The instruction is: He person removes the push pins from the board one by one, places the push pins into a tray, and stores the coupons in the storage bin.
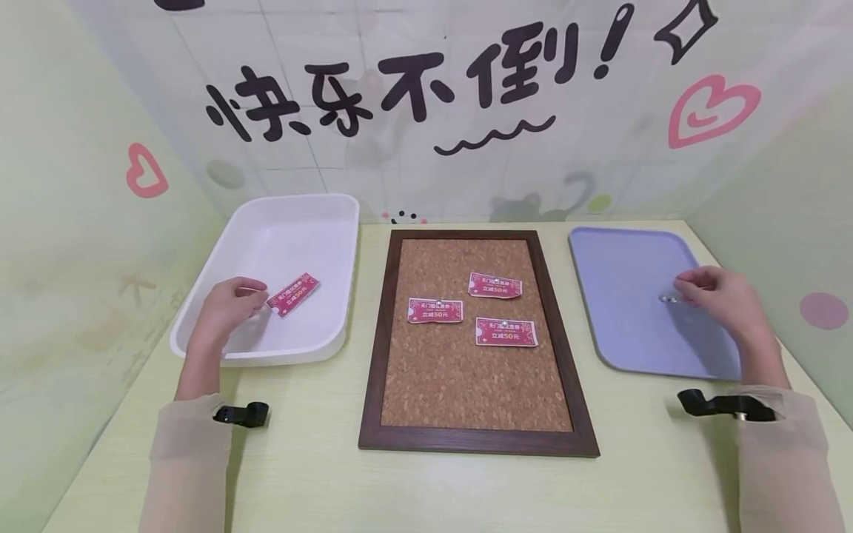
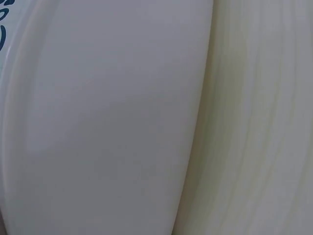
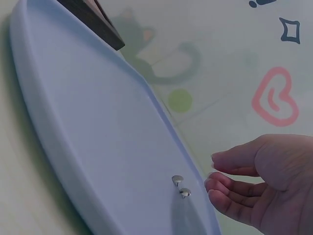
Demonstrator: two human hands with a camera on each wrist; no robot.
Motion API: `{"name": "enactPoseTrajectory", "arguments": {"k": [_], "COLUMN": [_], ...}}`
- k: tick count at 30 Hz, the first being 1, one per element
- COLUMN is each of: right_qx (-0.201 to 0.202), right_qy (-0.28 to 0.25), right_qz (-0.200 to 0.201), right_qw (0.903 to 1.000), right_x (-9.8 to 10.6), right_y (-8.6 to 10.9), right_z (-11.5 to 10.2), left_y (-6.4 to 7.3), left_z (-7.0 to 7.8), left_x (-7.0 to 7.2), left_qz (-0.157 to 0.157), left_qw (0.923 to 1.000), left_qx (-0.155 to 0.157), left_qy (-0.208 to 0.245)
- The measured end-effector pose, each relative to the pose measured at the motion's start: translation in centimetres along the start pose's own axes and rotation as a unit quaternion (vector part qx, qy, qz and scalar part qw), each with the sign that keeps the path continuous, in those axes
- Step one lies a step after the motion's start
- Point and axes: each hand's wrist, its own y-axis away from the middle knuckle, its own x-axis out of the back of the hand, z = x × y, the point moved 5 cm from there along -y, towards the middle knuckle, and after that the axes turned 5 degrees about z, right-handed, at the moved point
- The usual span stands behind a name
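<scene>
My left hand (image 1: 229,307) reaches over the white tray (image 1: 220,356), its fingertips at the near-left end of a pink coupon (image 1: 293,295). Whether the fingers pinch that coupon or only touch it, I cannot tell; the left wrist view shows neither. Over the blue-purple tray (image 1: 620,296), my right hand (image 1: 723,296) has loosely bent fingers. In the right wrist view, a gap shows between thumb and fingers, with nothing held. Two silver thumbtacks (image 3: 181,186) rest in that tray just beside the fingertips.
Between the trays lies a cork board (image 1: 460,392) with a dark wooden frame. Pinned to it are three pink coupons, one at left (image 1: 435,311), one at upper right (image 1: 495,285) and one at lower right (image 1: 506,332). A printed wall (image 1: 400,170) stands behind the table.
</scene>
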Motion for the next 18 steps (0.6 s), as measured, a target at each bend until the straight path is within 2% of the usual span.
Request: {"name": "enactPoseTrajectory", "arguments": {"k": [11,18], "right_qx": [0.027,0.056], "right_qy": [0.009,-0.005], "right_qz": [0.028,0.034], "right_qw": [0.9992,0.9979], "right_x": [-0.2,-0.7], "right_y": [0.0,0.0], "right_z": [-3.0,-4.9], "left_y": [0.9,1.8], "left_z": [3.1,5.4], "left_x": [-0.2,-1.3], "left_qz": [0.019,0.012], "left_qw": [0.9983,0.9964], "left_qx": [-0.053,-0.083], "left_qy": [0.01,0.006]}}
